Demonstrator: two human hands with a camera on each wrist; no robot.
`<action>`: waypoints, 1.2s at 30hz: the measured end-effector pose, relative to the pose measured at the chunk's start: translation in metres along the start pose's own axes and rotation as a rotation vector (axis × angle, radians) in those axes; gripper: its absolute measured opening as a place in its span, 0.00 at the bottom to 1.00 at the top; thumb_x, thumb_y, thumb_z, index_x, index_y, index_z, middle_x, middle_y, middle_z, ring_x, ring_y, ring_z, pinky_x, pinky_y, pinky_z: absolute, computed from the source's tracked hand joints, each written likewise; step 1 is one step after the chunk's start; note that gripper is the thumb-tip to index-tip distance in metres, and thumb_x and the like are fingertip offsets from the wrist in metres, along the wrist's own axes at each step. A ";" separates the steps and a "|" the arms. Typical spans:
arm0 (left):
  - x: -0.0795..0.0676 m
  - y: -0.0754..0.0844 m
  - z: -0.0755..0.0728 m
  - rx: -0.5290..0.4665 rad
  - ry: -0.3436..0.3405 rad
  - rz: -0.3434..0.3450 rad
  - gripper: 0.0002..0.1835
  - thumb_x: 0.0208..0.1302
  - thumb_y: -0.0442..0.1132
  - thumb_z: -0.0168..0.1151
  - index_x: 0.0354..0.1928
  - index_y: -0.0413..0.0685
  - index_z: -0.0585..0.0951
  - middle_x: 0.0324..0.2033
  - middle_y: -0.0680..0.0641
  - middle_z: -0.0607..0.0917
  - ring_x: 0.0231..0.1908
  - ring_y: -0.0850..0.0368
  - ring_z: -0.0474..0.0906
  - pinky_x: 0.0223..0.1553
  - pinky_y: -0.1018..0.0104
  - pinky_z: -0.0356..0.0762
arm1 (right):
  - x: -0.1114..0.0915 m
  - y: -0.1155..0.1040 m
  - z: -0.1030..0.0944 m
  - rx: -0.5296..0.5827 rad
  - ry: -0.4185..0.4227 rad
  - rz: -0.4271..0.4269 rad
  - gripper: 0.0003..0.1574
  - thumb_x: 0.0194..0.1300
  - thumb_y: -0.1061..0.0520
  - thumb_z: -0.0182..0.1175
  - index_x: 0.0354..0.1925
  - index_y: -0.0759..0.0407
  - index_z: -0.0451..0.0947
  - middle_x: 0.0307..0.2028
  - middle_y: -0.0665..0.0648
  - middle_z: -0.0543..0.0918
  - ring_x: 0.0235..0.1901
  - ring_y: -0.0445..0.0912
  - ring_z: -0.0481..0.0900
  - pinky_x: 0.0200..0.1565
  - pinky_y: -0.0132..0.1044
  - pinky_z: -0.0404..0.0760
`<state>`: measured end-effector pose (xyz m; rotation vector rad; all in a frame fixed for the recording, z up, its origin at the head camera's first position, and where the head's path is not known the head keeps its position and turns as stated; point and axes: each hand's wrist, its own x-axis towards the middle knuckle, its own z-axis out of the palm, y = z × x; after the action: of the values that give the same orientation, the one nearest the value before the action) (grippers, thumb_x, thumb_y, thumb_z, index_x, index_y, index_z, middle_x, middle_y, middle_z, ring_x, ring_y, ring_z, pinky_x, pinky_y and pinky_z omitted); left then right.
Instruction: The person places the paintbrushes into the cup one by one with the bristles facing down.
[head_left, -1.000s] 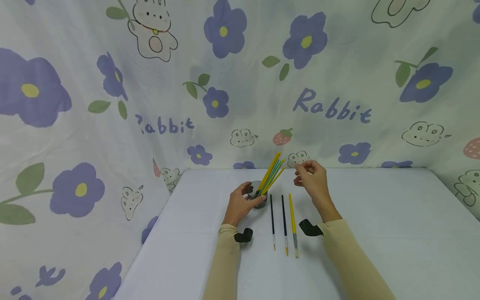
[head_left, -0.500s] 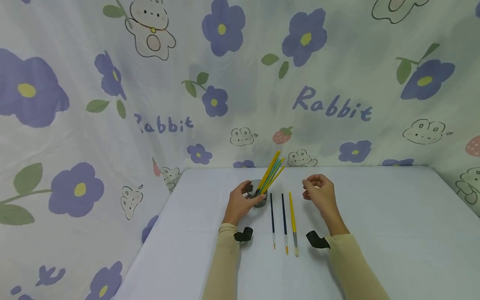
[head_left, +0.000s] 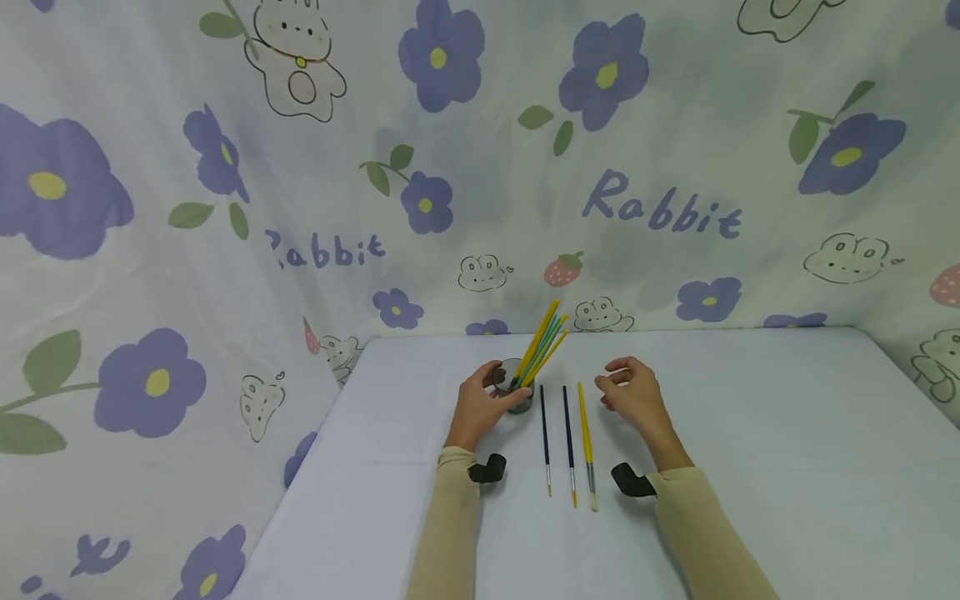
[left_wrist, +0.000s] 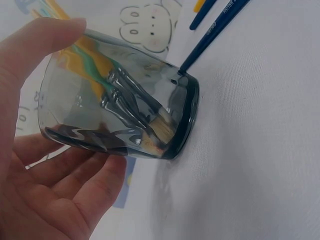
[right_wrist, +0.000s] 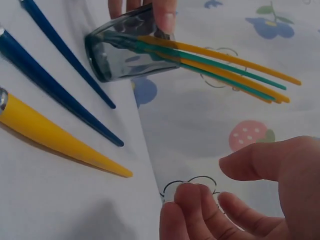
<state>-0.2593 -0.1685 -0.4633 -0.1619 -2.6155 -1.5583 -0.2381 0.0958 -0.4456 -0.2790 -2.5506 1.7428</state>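
My left hand grips a clear grey drinking glass, its thumb near the rim and fingers on the far side. Several paintbrushes with yellow and green handles stand in it, bristles down, leaning right. To the glass's right lie three more paintbrushes, bristle ends towards me: a thin dark blue one, a second dark blue one and a thicker yellow one. My right hand hovers just right of the yellow brush. Nothing is between its thumb and loosely bent fingers in the right wrist view.
A white tabletop lies under everything. Behind and to the left hangs a cloth printed with purple flowers, rabbits and lettering. A black camera mount sits at my left wrist, and another mount at my right.
My right hand has drawn back towards me from beside the brush handles, first to the right, then slightly left. My left hand, the glass and the lying paintbrushes have stayed in place.
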 end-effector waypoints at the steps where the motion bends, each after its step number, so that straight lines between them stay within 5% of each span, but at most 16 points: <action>1: 0.000 0.000 0.000 -0.002 -0.001 0.000 0.47 0.53 0.58 0.80 0.72 0.45 0.73 0.59 0.37 0.83 0.63 0.41 0.79 0.64 0.45 0.81 | 0.000 0.001 0.001 -0.012 -0.009 0.002 0.26 0.70 0.54 0.63 0.60 0.66 0.73 0.44 0.65 0.85 0.32 0.50 0.87 0.33 0.32 0.86; 28: -0.001 0.000 0.000 0.004 -0.003 0.005 0.47 0.55 0.57 0.79 0.72 0.43 0.72 0.59 0.36 0.83 0.63 0.40 0.79 0.65 0.45 0.81 | -0.010 0.010 0.027 -0.374 -0.196 0.003 0.35 0.60 0.55 0.74 0.60 0.67 0.72 0.38 0.62 0.83 0.32 0.49 0.79 0.32 0.37 0.79; 36: -0.001 0.001 0.000 0.013 0.002 0.009 0.46 0.55 0.57 0.79 0.72 0.44 0.73 0.60 0.37 0.83 0.63 0.41 0.79 0.64 0.45 0.81 | -0.013 0.007 0.028 -0.481 -0.194 0.016 0.30 0.57 0.55 0.75 0.52 0.70 0.76 0.40 0.63 0.82 0.35 0.51 0.78 0.37 0.41 0.81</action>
<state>-0.2581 -0.1679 -0.4624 -0.1703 -2.6193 -1.5376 -0.2283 0.0700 -0.4613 -0.1481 -3.0902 1.1842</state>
